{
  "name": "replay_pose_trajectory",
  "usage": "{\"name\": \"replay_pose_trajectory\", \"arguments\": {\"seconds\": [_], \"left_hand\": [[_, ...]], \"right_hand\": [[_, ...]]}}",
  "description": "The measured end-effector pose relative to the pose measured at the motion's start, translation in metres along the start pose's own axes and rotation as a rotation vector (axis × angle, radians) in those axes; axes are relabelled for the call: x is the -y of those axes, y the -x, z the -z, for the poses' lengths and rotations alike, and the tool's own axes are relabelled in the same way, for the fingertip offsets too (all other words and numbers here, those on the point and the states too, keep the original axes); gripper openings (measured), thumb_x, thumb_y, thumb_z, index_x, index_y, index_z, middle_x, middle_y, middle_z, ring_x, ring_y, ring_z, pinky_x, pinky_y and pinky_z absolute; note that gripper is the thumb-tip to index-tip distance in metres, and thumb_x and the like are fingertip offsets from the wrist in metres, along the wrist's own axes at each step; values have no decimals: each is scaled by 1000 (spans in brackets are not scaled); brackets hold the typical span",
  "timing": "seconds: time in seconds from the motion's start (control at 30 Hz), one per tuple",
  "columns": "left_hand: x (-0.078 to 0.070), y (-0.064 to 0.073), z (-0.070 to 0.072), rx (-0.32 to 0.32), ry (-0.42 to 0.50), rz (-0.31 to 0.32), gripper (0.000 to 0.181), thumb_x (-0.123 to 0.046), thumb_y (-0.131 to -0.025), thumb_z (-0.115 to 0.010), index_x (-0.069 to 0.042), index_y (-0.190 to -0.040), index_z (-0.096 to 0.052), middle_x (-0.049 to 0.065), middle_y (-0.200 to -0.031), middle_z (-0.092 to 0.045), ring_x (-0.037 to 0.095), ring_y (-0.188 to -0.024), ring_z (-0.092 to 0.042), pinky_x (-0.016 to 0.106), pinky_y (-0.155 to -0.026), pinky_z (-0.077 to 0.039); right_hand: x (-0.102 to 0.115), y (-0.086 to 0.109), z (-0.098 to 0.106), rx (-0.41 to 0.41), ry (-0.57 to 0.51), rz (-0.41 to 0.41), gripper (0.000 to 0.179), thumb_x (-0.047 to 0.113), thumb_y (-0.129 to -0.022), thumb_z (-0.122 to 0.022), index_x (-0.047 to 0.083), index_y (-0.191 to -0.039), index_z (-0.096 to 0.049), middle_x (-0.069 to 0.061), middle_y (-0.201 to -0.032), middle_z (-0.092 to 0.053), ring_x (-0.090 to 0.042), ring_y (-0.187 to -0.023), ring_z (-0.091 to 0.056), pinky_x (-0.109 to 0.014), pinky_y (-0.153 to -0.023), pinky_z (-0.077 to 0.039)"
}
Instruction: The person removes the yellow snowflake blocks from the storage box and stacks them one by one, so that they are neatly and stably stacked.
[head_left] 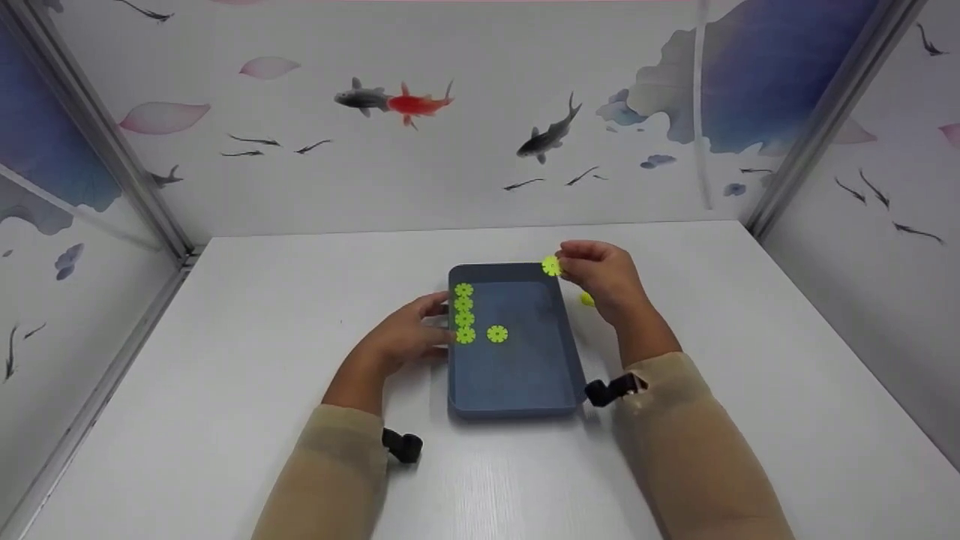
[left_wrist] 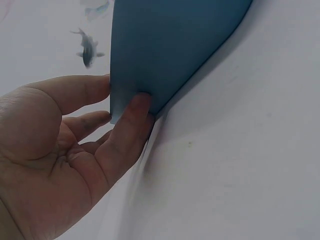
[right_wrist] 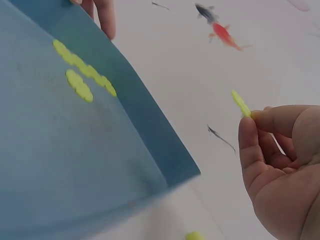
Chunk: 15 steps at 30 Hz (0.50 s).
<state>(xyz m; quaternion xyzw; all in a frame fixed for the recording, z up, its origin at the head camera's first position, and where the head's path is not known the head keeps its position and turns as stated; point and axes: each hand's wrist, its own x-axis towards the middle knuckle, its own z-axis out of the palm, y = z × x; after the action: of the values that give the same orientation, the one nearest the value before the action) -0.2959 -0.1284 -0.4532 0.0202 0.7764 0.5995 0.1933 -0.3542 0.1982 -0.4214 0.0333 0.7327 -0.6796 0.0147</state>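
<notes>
A blue-grey rectangular tray [head_left: 517,390] lies on the white table. Along its left wall runs a straight column of several yellow-green notched plastic discs [head_left: 464,304], and one separate disc [head_left: 497,334] sits just right of the column's near end. My left hand [head_left: 409,330] holds the tray's left wall; in the left wrist view its fingers [left_wrist: 132,117] press the outer face, with the thumb at the rim. Above the tray's far right corner, my right hand [head_left: 604,274] pinches another such disc [right_wrist: 241,104] between thumb and fingertips.
A yellow-green piece [head_left: 587,299] lies on the table right of the tray, partly hidden by my right hand. Printed panels with fish and petals stand at the back and sides. Small black devices [head_left: 405,448] are worn at both wrists.
</notes>
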Motion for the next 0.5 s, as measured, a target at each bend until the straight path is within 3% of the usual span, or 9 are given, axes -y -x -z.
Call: {"name": "replay_pose_trajectory", "arguments": {"seconds": [0.5], "left_hand": [[1,-1,1,-7,-26,6,86,-5,-93,-77,-26,-167,-39,6,-168,-44,28,-139,-63,45,-109,-61]], "right_hand": [[-23,-4,47,-90,-78,-74,27,12,-101,-74,11,-128,-72,-4,-127,-71,-14,-118,-70,-18,-96,-62]]}}
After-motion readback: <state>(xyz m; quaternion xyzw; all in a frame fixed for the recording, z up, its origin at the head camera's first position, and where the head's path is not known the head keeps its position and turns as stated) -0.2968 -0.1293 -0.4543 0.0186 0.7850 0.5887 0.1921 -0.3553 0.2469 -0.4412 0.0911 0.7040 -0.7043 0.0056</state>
